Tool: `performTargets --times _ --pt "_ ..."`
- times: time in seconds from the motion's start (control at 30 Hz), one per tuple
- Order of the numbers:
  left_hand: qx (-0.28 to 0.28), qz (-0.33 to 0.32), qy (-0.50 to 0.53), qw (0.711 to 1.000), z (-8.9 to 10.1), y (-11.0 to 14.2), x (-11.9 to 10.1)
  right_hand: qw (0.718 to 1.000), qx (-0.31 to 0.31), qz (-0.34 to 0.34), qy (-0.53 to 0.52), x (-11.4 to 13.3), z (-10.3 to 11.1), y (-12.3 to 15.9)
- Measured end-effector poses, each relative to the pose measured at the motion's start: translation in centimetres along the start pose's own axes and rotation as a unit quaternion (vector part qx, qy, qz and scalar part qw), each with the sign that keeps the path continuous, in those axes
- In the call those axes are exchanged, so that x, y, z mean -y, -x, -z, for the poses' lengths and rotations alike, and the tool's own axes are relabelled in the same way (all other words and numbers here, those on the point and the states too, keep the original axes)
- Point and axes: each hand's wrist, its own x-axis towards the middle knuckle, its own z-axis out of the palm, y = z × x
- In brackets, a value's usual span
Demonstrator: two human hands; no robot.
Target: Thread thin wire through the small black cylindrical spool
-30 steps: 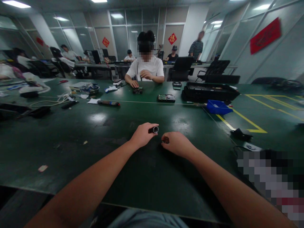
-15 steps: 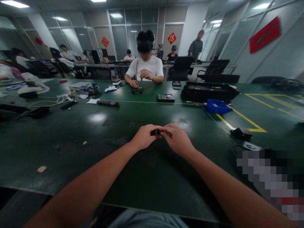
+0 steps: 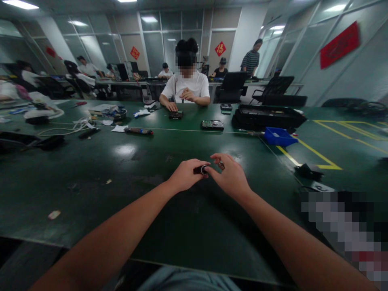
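My left hand [image 3: 185, 176] is closed around a small dark cylindrical object [image 3: 198, 170] with a silver ring at its end, held just above the green table. Its exact kind is hard to make out. Facing it, my right hand [image 3: 232, 176] has its thumb at the ringed end, and its index finger is raised away from it. A small shiny piece [image 3: 221, 165] shows among the curled fingers of that hand, mostly hidden by them.
Beyond my hands on the table [image 3: 163, 194] lie a hard drive [image 3: 212, 124], a blue tray [image 3: 279, 136], a long black bin [image 3: 268, 116] and an electric screwdriver [image 3: 138, 131]. Across sits a co-worker [image 3: 188, 87] with a hand on another drive [image 3: 176, 114]. Cables [image 3: 71, 128] lie left.
My right index finger has lifted off the dark cylinder and opened outward, showing more of the silver ring. My left hand keeps its hold almost in place.
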Motion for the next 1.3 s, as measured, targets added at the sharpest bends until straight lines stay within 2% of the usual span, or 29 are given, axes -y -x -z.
performTargets --times 0.13,0.3,0.43,0.5,0.63,0.7,1.03,1.3 --pt "-0.041 0.040 -0.005 0.998 0.1 -0.1 0.3 0.998 -0.019 -0.019 -0.051 0.1 0.6 0.1" --pt "-0.101 0.094 0.039 0.990 0.2 -0.4 0.9 0.996 -0.041 0.005 -0.077 0.7 1.6 0.0" --pt "-0.112 0.106 0.064 0.986 0.1 -0.4 1.6 0.998 -0.031 0.004 -0.053 1.0 2.0 0.2" --pt "-0.115 0.105 0.064 0.986 0.0 -0.4 1.9 0.997 -0.034 -0.012 -0.073 0.9 2.1 0.4" --pt "-0.115 0.104 0.057 0.986 0.0 -0.4 2.1 0.979 -0.093 -0.025 -0.179 0.6 1.7 1.0" --pt "-0.116 0.103 0.052 0.986 0.0 -0.4 2.2 0.973 -0.115 -0.021 -0.199 0.5 1.5 1.1" --pt "-0.111 0.070 0.030 0.991 -0.1 -0.4 1.9 0.991 -0.094 0.017 -0.093 0.6 1.0 0.9" --pt "-0.099 0.055 0.006 0.993 0.0 -0.2 1.7 0.992 -0.108 0.061 -0.014 1.0 1.6 0.8"
